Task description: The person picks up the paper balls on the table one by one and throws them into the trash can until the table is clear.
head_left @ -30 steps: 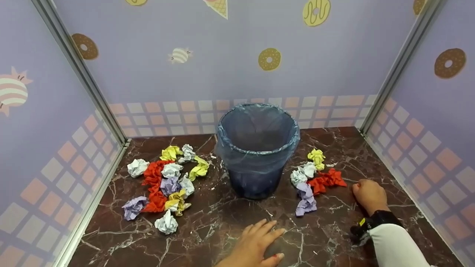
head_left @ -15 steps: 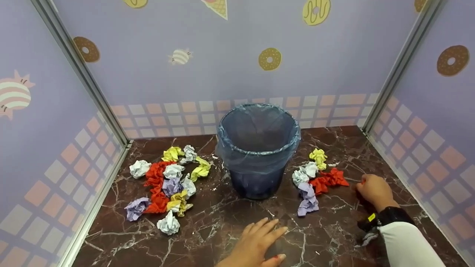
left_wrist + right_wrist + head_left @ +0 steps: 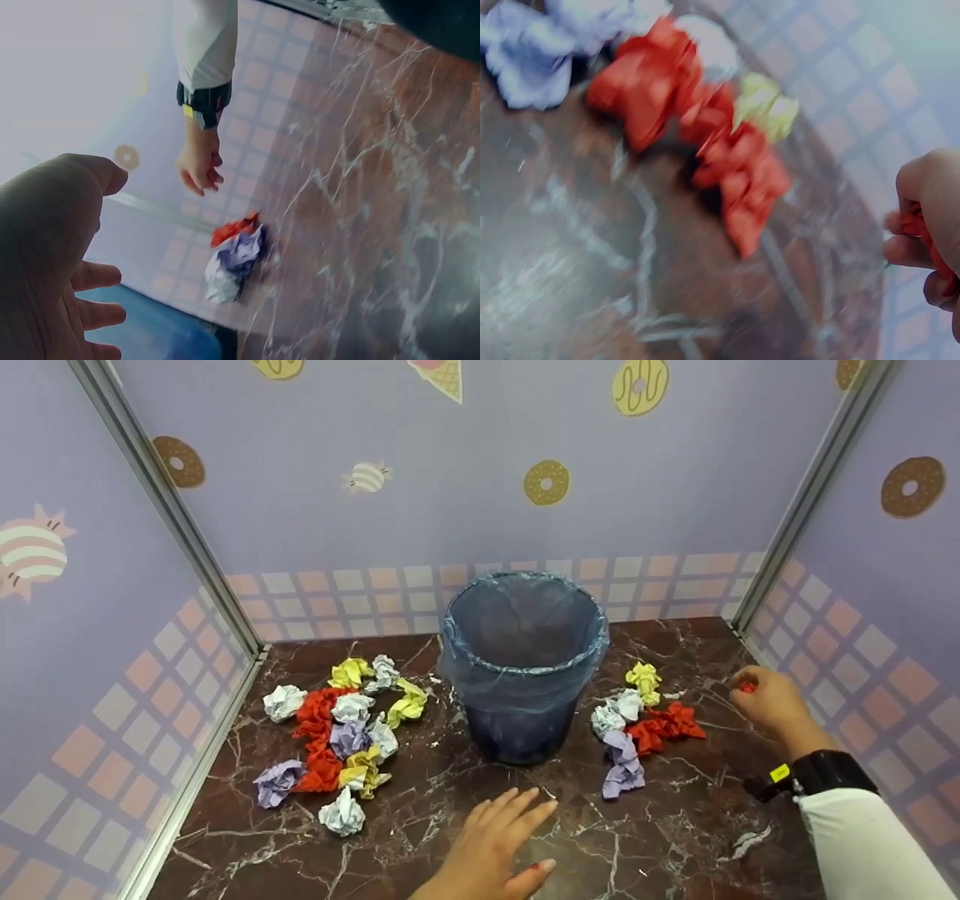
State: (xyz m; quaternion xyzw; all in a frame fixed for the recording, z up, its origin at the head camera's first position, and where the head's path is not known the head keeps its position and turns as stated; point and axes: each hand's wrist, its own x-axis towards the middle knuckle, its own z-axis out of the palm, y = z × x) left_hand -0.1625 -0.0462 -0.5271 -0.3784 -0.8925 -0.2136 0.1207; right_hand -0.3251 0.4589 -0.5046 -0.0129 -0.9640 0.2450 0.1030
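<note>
My right hand [image 3: 772,703] is at the right of the table, its fingers curled round a crumpled red paper [image 3: 922,229] that is mostly hidden in the grip. To the left of that hand lies a group of crumpled papers: red paper [image 3: 666,726], purple paper [image 3: 622,765], white paper [image 3: 616,711] and yellow paper [image 3: 643,682]. My left hand [image 3: 491,840] is at the front middle with fingers spread and holds nothing. Beyond it stands a dark blue waste bin [image 3: 517,735], lined with a translucent blue bag [image 3: 517,690].
A bigger heap of crumpled papers lies left of the bin, with red balls [image 3: 321,765], a purple ball [image 3: 277,782], white balls [image 3: 343,813] and yellow ones [image 3: 407,703]. Patterned walls [image 3: 450,510] enclose the dark marbled table [image 3: 420,847] at the back and sides.
My right hand has risen and moved farther back and slightly right, and red paper now shows between its fingers. The left hand has shifted slightly left. Bin and heaps have stayed put.
</note>
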